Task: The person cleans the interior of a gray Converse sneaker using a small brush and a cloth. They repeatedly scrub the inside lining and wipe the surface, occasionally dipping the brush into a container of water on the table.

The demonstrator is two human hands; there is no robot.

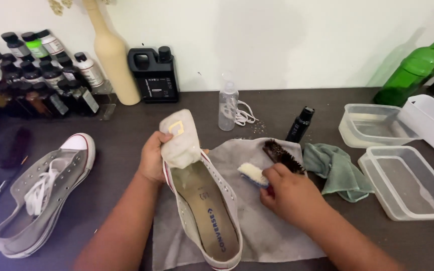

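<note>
Your left hand (151,158) grips the grey sneaker (204,211) at its pulled-back tongue; the shoe lies on the grey cloth (267,233). Your right hand (290,193) clenches a white-bristled brush (253,174) just right of the sneaker. A dark brush (282,154) sits behind it, and a laced second sneaker (43,193) lies well left of the cloth.

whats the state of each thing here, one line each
left hand: gripping the unlaced grey canvas sneaker by its pulled-up tongue
right hand: holding the small white-bristled brush
laced grey sneaker: lying apart on the table
clear spray bottle: upright, capped
dark bristle brush: lying unused on the grey cloth
green cloth: crumpled
clear plastic tubs: open
</note>
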